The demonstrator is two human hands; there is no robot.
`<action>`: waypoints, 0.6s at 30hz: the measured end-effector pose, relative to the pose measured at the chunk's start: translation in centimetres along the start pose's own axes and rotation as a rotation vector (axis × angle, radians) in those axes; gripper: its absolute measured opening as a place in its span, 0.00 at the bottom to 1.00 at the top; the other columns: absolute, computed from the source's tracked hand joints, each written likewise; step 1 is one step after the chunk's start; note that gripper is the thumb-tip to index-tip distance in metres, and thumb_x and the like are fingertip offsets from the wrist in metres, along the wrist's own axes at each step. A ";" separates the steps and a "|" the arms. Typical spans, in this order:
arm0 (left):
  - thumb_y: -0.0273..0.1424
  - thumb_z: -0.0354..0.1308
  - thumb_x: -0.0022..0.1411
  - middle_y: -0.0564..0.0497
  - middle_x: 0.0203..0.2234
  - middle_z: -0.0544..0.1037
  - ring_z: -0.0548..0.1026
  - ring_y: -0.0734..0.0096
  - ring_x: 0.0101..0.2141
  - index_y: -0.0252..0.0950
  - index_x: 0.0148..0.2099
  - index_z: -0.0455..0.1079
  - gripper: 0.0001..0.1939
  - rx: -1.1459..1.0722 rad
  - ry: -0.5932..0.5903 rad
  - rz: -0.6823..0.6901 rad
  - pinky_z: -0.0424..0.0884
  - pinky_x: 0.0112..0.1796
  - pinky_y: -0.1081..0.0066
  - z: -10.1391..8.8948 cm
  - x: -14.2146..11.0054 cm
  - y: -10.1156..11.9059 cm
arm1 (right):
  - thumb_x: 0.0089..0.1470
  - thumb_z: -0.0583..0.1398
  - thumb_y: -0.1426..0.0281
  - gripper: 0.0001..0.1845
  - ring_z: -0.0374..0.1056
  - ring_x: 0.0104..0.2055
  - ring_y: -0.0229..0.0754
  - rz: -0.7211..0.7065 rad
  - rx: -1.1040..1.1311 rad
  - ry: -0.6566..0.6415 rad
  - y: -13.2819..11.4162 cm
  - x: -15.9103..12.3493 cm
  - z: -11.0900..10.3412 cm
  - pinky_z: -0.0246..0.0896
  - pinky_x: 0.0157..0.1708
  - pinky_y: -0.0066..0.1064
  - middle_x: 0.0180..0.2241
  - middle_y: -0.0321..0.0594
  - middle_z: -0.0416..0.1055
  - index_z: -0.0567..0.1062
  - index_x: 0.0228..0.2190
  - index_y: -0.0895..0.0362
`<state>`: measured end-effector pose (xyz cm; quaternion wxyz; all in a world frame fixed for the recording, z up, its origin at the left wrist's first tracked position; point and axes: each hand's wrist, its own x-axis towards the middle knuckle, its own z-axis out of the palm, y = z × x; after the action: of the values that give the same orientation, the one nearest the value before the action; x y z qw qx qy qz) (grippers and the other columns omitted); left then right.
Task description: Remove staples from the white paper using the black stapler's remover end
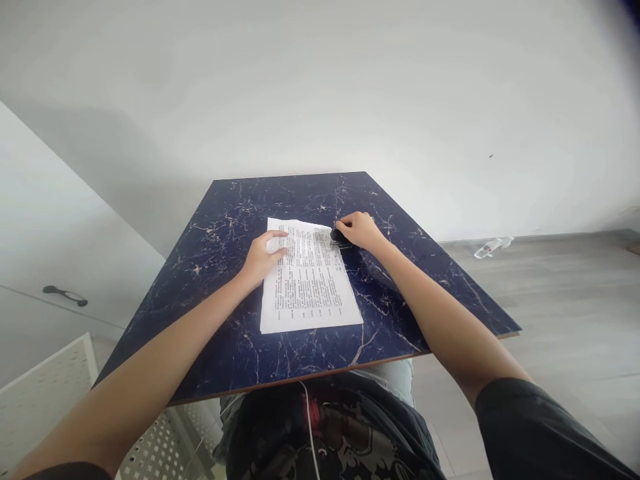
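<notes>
Printed paper sheets [310,293] lie on a dark blue marble-patterned table, covered in rows of small text. My left hand [263,255] rests on their left edge, thumb and fingers apart and lying on the page. At the upper right edge of the paper is a small black stapler [339,236], its front end over the sheet. My right hand [361,230] is closed round it from the right; the fingers cover much of its body.
The table [225,360] stands against a white wall. A white perforated metal piece [55,400] is at the lower left, below a cabinet handle [65,295]. A clear plastic item [493,247] lies on the grey floor at right. A white cable [311,427] hangs before my lap.
</notes>
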<state>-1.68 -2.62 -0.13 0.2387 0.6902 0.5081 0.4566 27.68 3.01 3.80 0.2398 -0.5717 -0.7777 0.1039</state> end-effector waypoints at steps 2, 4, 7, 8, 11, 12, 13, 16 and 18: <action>0.24 0.65 0.58 0.46 0.51 0.81 0.78 0.53 0.52 0.40 0.51 0.78 0.17 0.007 -0.002 0.008 0.68 0.60 0.48 0.1 -0.1 0.1 | 0.65 0.51 0.61 0.24 0.62 0.25 0.41 0.014 -0.039 -0.029 -0.1 0.1 0.3 0.54 0.30 0.33 0.21 0.41 0.68 0.69 0.19 0.55; 0.24 0.65 0.59 0.46 0.51 0.81 0.78 0.53 0.53 0.40 0.51 0.78 0.17 0.014 -0.004 0.020 0.68 0.60 0.48 0.1 -0.2 0.3 | 0.66 0.49 0.61 0.26 0.66 0.28 0.44 0.044 -0.089 -0.057 -0.2 0.2 0.6 0.54 0.31 0.34 0.25 0.45 0.73 0.73 0.21 0.56; 0.22 0.64 0.59 0.47 0.51 0.81 0.78 0.54 0.53 0.40 0.50 0.77 0.17 0.028 0.000 0.031 0.67 0.61 0.49 0.2 -0.3 0.7 | 0.68 0.47 0.61 0.28 0.71 0.33 0.47 0.084 -0.151 -0.075 -0.4 0.3 1.0 0.55 0.33 0.33 0.31 0.49 0.78 0.77 0.25 0.56; 0.22 0.64 0.59 0.47 0.51 0.81 0.78 0.55 0.53 0.40 0.50 0.77 0.17 0.035 0.001 0.037 0.67 0.61 0.50 0.2 -0.3 0.9 | 0.68 0.47 0.61 0.28 0.71 0.34 0.48 0.087 -0.160 -0.075 -0.5 0.3 1.0 0.55 0.34 0.33 0.32 0.50 0.78 0.78 0.26 0.56; 0.21 0.63 0.60 0.48 0.51 0.81 0.77 0.56 0.54 0.40 0.50 0.77 0.17 0.058 0.016 0.068 0.66 0.62 0.51 0.0 -0.4 1.3 | 0.69 0.47 0.62 0.28 0.71 0.34 0.48 0.075 -0.161 -0.067 -0.5 0.1 1.0 0.54 0.34 0.34 0.32 0.50 0.78 0.77 0.26 0.57; 0.21 0.63 0.60 0.48 0.52 0.81 0.77 0.56 0.54 0.40 0.50 0.77 0.17 0.063 0.025 0.082 0.66 0.62 0.51 -0.1 -0.4 1.4 | 0.69 0.47 0.62 0.28 0.71 0.34 0.48 0.070 -0.158 -0.061 -0.5 0.1 1.0 0.54 0.33 0.34 0.32 0.50 0.78 0.77 0.25 0.57; 0.21 0.63 0.60 0.48 0.52 0.81 0.77 0.57 0.55 0.40 0.50 0.76 0.17 0.066 0.035 0.094 0.66 0.62 0.51 -0.1 -0.5 1.6 | 0.69 0.47 0.62 0.27 0.70 0.33 0.47 0.064 -0.153 -0.057 -0.5 0.0 0.9 0.53 0.33 0.34 0.31 0.50 0.78 0.77 0.24 0.57; 0.21 0.62 0.61 0.49 0.52 0.80 0.76 0.57 0.55 0.40 0.50 0.76 0.17 0.072 0.062 0.106 0.66 0.62 0.52 -0.4 -0.5 1.9 | 0.68 0.48 0.63 0.27 0.69 0.31 0.46 0.049 -0.135 -0.050 -0.4 -0.2 0.8 0.52 0.32 0.34 0.29 0.48 0.77 0.76 0.23 0.56; 0.21 0.62 0.60 0.49 0.52 0.80 0.76 0.57 0.55 0.40 0.50 0.76 0.17 0.078 0.075 0.101 0.66 0.62 0.52 -0.6 -0.4 1.9 | 0.68 0.48 0.63 0.27 0.68 0.30 0.45 0.042 -0.123 -0.049 -0.4 -0.2 0.8 0.51 0.31 0.35 0.28 0.47 0.77 0.76 0.22 0.56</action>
<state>-1.30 -3.80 1.52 0.1690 0.7063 0.4986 0.4733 26.97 2.77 3.25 0.1832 -0.5989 -0.7760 0.0749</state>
